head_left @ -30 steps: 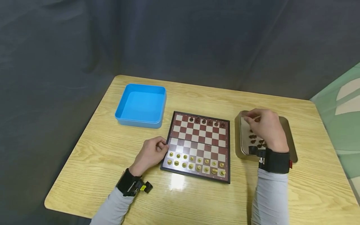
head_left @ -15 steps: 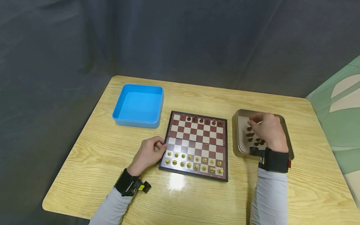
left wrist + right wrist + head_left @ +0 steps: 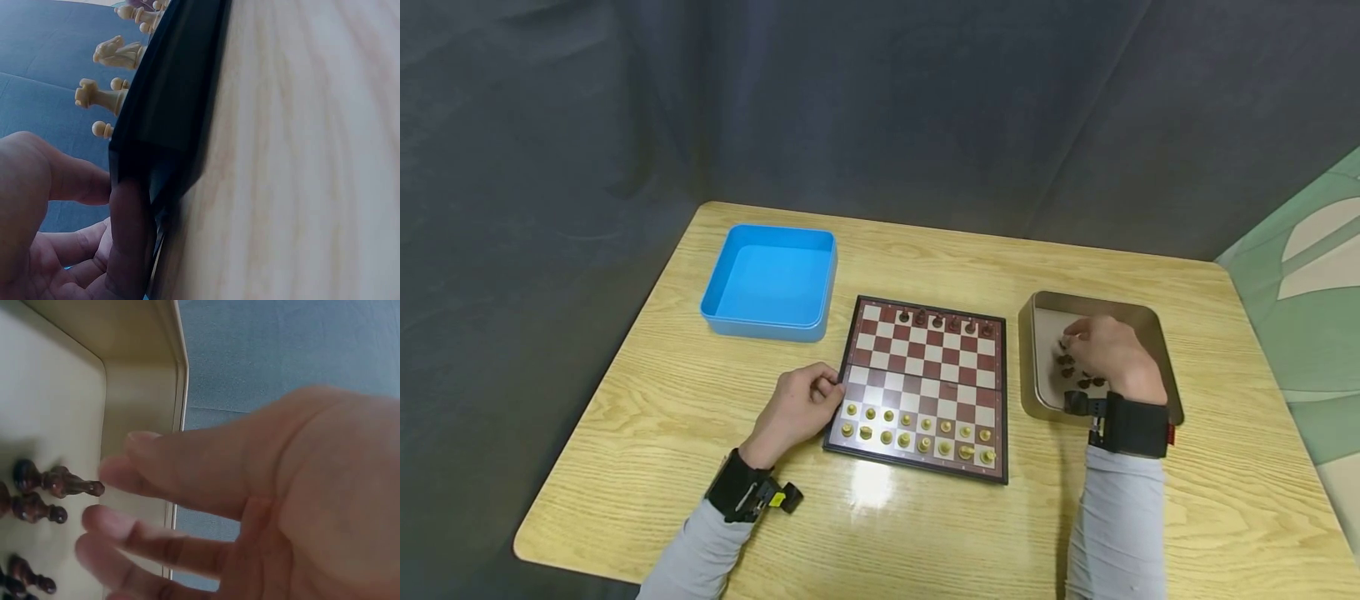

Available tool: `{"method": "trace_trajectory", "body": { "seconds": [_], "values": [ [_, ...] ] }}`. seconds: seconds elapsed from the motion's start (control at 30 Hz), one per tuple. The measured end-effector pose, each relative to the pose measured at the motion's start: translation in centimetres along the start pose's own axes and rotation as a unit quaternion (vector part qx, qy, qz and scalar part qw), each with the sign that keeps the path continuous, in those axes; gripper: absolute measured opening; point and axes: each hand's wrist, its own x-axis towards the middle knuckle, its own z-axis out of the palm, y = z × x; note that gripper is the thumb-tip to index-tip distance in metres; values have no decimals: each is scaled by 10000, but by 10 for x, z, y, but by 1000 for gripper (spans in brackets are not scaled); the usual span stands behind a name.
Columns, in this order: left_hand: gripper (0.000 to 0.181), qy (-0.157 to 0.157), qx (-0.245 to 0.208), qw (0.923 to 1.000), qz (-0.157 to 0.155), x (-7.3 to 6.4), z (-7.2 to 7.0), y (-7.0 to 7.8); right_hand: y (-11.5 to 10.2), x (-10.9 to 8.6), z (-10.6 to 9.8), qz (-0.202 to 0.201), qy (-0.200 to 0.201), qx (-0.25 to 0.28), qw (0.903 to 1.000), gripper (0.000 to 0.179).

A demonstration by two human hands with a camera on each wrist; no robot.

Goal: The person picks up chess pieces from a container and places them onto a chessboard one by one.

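Note:
My left hand (image 3: 796, 412) grips the left edge of the chessboard (image 3: 925, 387), thumb on top and a finger against its side in the left wrist view. Cream chess pieces (image 3: 905, 439) stand in two rows along the board's near side. Along the far edge, several dark red pieces (image 3: 937, 321) fill part of one row. My right hand (image 3: 1112, 354) reaches down into a metal tin (image 3: 1037, 400), fingers extended and nothing between them. Its fingertips are right at the tip of a dark chess piece (image 3: 59, 481). More dark pieces (image 3: 31, 509) stand beside it; the hand hides part of the tin.
A blue box (image 3: 767, 287) without a lid sits on the wooden table (image 3: 640, 417), beyond the board's far left corner. The tin's tall walls surround the right hand. A dark curtain (image 3: 880, 117) hangs behind the table's far edge.
The right hand has moved from the tin's far left corner rightward and down toward the dark pieces. The left hand stays at the board's edge; the head view has shifted slightly.

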Motion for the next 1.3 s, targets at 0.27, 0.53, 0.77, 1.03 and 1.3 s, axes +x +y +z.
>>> {"method": "trace_trajectory", "body": {
  "seconds": [0.27,0.53,0.77,1.03,1.3],
  "values": [
    [6,-1,46,10000,-21,0,0,0,-1,4,4,-236,122,-482,9985,39],
    [6,20,58,10000,24,1,0,0,0,-1,1,132,414,349,9984,31],
    [6,-1,53,10000,-47,1,1,-1,-2,-3,3,207,1107,590,9919,16],
    [5,-22,48,10000,-19,1,1,-2,-3,-2,3,-39,1017,587,9931,25],
    [5,-22,73,10000,-11,1,1,-3,-5,-2,2,-30,1127,588,9919,17]
  ]
}}
